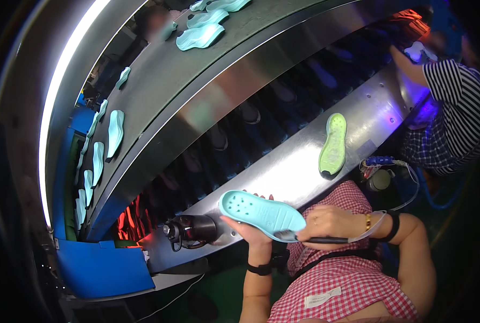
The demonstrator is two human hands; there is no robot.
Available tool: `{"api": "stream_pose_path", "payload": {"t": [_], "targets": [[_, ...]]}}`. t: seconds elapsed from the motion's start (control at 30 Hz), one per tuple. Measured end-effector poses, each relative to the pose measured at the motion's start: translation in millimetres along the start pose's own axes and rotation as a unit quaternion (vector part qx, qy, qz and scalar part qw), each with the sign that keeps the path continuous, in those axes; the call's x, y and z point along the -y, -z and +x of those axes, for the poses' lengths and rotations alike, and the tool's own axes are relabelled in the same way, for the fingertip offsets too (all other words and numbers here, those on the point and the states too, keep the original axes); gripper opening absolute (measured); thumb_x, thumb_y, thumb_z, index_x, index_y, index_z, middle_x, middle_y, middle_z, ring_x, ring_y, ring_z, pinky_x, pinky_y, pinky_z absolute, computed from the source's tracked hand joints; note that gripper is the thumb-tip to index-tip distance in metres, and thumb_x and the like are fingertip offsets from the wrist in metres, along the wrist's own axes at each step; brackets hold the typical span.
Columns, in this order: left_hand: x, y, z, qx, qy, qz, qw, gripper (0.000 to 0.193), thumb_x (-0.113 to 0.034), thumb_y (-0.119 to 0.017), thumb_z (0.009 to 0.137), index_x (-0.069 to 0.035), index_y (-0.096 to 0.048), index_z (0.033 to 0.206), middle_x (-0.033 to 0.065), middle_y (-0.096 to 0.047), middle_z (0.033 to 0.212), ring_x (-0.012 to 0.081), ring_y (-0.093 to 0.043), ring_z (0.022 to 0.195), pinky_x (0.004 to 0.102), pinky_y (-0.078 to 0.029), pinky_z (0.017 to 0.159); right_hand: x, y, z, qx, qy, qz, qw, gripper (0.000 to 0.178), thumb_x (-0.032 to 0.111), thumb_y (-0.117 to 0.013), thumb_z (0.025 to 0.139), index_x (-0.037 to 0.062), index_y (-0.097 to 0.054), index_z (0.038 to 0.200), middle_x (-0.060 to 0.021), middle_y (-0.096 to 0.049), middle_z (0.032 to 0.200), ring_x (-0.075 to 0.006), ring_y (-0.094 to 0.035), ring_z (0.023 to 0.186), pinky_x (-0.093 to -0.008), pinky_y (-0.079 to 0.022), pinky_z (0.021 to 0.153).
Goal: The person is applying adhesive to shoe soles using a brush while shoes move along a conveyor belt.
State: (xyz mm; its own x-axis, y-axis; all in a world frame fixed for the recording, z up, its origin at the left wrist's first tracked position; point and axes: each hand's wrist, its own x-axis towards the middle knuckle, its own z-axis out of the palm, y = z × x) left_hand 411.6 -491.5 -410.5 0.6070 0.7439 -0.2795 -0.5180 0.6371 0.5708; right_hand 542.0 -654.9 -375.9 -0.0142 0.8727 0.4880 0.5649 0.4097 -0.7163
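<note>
A light blue shoe sole point(259, 211) rests tilted in my left hand point(252, 232), whose fingers curl round its far edge with the thumb side below. My right hand point(329, 223) grips a brush with a slim dark handle point(329, 240). The brush's bristles touch the near edge of the blue sole, close to its right end. A clear thin tube point(370, 230) runs from the handle past my right wrist. Beyond my hands, a yellow-green shoe sole point(332, 144) with a dark tip lies on the metal ledge point(291, 161).
A black bottle point(193, 230) lies on the ledge at left. Several light blue soles point(199, 36) ride on a dark conveyor belt point(159, 75). Dim shoe-shaped pieces point(251, 113) sit under it. At right are a jar point(380, 180) and a co-worker in a striped shirt point(460, 86).
</note>
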Motion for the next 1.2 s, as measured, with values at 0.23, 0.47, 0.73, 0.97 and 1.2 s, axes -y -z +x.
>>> {"api": "stream_pose_path", "payload": {"t": [0.23,0.47,0.73,0.97,1.2], "targets": [[6.5,-21.8,-12.1,0.085,-0.027,-0.009,0.996,0.081,-0.075,-0.024,0.076,-0.009,-0.044,0.119,0.0083,-0.057,0.096,0.023,-0.055,0.088,0.0444,-0.037,0.091,-2.4,25.0,23.0,-0.102,-0.1,0.141,0.98,0.022,0.013,-0.067,0.07,0.0044,-0.066,0.091,-0.0119,-0.062,0.075,-0.0194,-0.058,0.068,-0.0275,-0.046,0.061],[-10.8,-22.6,-6.6,0.086,-0.135,-0.014,0.987,0.079,-0.073,-0.026,0.077,-0.008,-0.043,0.12,0.0086,-0.059,0.094,0.0237,-0.056,0.085,0.0406,-0.039,0.089,-1.2,20.7,10.7,-0.018,-0.097,0.24,0.966,0.019,0.01,-0.067,0.072,0.0048,-0.066,0.09,-0.0106,-0.063,0.082,-0.0174,-0.06,0.079,-0.0263,-0.048,0.067],[-16.7,-35.9,-9.3,0.126,-0.116,0.006,0.985,0.083,-0.075,-0.029,0.074,-0.003,-0.05,0.111,0.0107,-0.06,0.092,0.0274,-0.056,0.089,0.0418,-0.044,0.084,-22.1,28.0,1.3,0.037,-0.117,0.342,0.932,0.021,0.006,-0.067,0.072,0.0055,-0.066,0.093,-0.0103,-0.062,0.093,-0.0166,-0.057,0.089,-0.0262,-0.046,0.077],[-3.3,-54.6,-25.9,0.097,-0.082,0.102,0.987,0.07,-0.06,-0.025,0.085,-0.008,-0.033,0.131,0.0089,-0.047,0.123,0.0318,-0.047,0.11,0.0504,-0.034,0.096,-21.7,5.8,8.4,-0.111,-0.266,0.631,0.72,0.016,0.004,-0.06,0.079,-0.0008,-0.059,0.095,-0.0101,-0.061,0.097,-0.0134,-0.058,0.087,-0.0234,-0.046,0.079],[11.4,-41.6,-28.7,0.108,-0.003,-0.057,0.993,0.057,-0.051,-0.031,0.087,-0.012,-0.039,0.129,0.0089,-0.047,0.124,0.0298,-0.047,0.109,0.0535,-0.029,0.095,-5.5,-2.8,-0.3,-0.093,-0.187,0.389,0.897,0.018,0.004,-0.062,0.078,-0.0011,-0.061,0.096,-0.007,-0.063,0.091,-0.0092,-0.057,0.082,-0.0229,-0.046,0.072]]}}
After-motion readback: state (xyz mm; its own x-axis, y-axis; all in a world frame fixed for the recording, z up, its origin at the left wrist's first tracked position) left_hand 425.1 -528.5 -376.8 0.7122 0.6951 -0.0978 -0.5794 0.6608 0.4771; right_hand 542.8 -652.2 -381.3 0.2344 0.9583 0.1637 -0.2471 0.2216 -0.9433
